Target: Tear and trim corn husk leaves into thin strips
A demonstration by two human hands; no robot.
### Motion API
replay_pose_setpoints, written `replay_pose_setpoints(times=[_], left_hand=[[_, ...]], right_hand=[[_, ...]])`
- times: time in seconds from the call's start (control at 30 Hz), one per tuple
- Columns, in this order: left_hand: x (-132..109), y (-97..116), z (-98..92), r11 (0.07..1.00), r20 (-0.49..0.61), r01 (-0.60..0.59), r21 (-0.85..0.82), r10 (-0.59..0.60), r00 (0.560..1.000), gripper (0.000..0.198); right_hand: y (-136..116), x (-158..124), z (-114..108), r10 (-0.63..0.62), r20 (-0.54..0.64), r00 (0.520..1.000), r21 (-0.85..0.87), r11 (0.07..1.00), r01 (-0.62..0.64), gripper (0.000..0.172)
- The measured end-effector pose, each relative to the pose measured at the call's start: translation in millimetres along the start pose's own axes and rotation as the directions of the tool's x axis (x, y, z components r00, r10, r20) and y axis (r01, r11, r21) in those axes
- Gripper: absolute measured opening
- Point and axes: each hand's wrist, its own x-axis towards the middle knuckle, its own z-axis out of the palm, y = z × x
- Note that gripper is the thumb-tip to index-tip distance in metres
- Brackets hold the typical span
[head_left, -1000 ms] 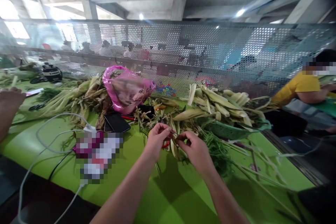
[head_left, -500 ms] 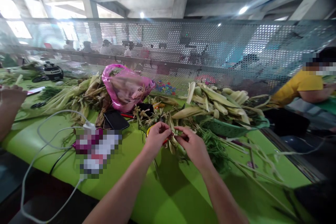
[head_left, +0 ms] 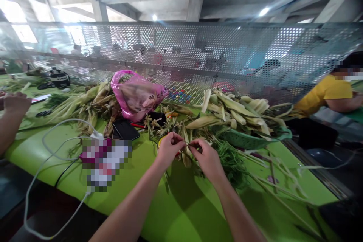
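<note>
My left hand [head_left: 169, 150] and my right hand [head_left: 204, 155] meet above the green table [head_left: 159, 211], fingertips pinched close together. Between them runs something thin, too small to make out clearly. Just behind my hands lie dried corn husks [head_left: 202, 121] and leafy scraps. A bunch of thin green strands [head_left: 232, 162] rests right of my right hand. Something yellow shows beside my left hand, mostly hidden by it.
A pink plastic bag [head_left: 136, 96] stands behind a dark phone [head_left: 126, 130]. Husks fill a green basket [head_left: 249, 140] at the right. White cables [head_left: 42, 174] loop at the left. Another person's hand [head_left: 17, 102] is at the far left; a person in yellow [head_left: 326, 92] sits right.
My right hand's fingers have drawn in slightly, and the thin piece between my hands has changed angle. The view has shifted slightly; my left hand stays nearly in place.
</note>
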Motion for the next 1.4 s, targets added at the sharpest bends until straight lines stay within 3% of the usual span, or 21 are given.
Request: replay_pose_setpoints(times=[0.13, 0.33, 0.63, 0.97, 1.4], left_hand=[[-0.6, 0.0, 0.3, 1.0, -0.021, -0.022, 0.001, 0.022, 1.0, 0.023], [-1.6, 0.5, 0.0, 0.998, -0.016, -0.031, 0.055, 0.032, 0.999, 0.018], [-1.9, -2.5, -0.3, 0.961, 0.068, -0.128, 0.245, 0.115, 0.991, 0.005], [-8.7, 4.9, 1.4, 0.799, 0.144, -0.29, 0.526, 0.253, 0.957, 0.024], [-9.2, 2.6, 2.5, 0.86, 0.124, -0.258, 0.44, 0.226, 0.966, 0.011]], right_hand=[[4.4, 2.0, 3.2, 0.036, 0.051, 0.998, 0.003, 0.999, -0.036, 0.028], [6.5, 3.7, 4.2, 0.01, 0.04, 0.999, -0.046, 0.999, -0.009, 0.018], [3.1, 4.0, 3.5, 0.132, 0.12, 0.984, 0.286, 0.945, -0.162, 0.02], [-4.3, 2.5, 3.8, 0.128, 0.143, 0.981, 0.423, 0.888, -0.177, 0.023], [-1.0, 3.1, 0.7, 0.163, 0.132, 0.978, 0.522, 0.827, -0.208, 0.033]])
